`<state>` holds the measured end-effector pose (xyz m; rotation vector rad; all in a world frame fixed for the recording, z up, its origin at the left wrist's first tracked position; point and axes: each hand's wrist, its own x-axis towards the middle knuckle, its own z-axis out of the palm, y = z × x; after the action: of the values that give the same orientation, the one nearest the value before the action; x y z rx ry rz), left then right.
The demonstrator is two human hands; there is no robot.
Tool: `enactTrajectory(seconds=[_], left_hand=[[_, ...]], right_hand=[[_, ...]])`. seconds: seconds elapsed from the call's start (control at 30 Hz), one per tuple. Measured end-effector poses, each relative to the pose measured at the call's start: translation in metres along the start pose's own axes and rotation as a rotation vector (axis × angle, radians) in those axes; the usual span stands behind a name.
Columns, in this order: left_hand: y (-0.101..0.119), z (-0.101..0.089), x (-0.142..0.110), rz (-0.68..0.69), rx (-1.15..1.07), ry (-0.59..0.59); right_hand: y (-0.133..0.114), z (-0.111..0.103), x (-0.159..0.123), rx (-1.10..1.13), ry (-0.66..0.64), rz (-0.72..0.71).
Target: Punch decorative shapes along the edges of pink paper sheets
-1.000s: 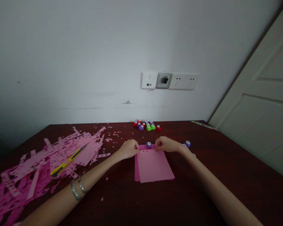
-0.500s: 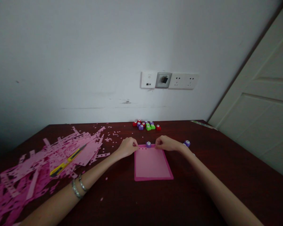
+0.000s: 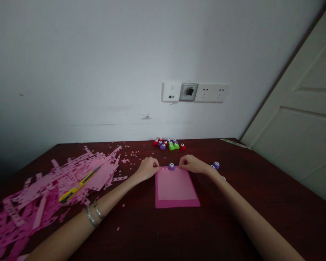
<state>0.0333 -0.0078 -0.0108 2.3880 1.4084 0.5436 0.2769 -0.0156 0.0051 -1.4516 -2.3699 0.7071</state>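
Note:
A light pink paper sheet (image 3: 175, 185) lies over a darker pink sheet (image 3: 176, 204), whose border shows along the near edge and sides. My left hand (image 3: 148, 168) pinches the light sheet at its far left corner, with fingers closed. At the far right corner, my right hand (image 3: 191, 164) has the same sheet pinched between thumb and finger. Between the hands, a purple craft punch (image 3: 171, 166) sits at the sheet's far edge. A few small punched holes show to its left. Whether the paper is inside the punch's slot, I cannot tell.
Pink paper strips and scraps (image 3: 46, 192) pile up on the left, with a yellow utility knife (image 3: 78, 185) on top. Several coloured punches (image 3: 171, 145) stand near the wall. Another purple punch (image 3: 216, 165) is beside my right forearm. A ruler (image 3: 235, 144) lies at the back right.
The light pink sheet has slid away from me towards the wall, baring more of the darker sheet at the near edge. Both hands keep their pinch at its far corners.

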Motion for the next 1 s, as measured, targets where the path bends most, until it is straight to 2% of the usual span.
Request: enactTrajectory(seconds=[1.0], left_hand=[[-0.0013, -0.0006, 0.0008, -0.034, 0.022, -0.006]], right_hand=[[0.0022, 0.004, 0.0012, 0.003, 0.035, -0.002]])
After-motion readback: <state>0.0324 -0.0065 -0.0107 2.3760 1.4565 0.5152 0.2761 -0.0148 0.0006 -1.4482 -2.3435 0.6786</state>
